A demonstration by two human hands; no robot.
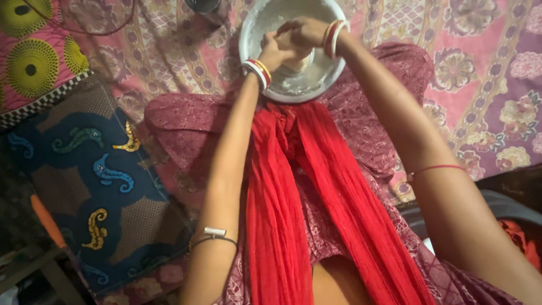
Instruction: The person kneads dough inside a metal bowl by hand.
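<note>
pressing together over a pale lump of dough [297, 63], the left hand [278, 49] and right hand [305, 31] are shown clenched on it inside the round metal bowl [333, 73], which is steadied on the floral bedsheet [480, 68] beyond the red scarf [316, 197].

Both hands, left hand [276, 51] and right hand [302, 31], press together on pale dough [294, 65] inside a round steel bowl [251, 25], fingers curled closed around it.
</note>
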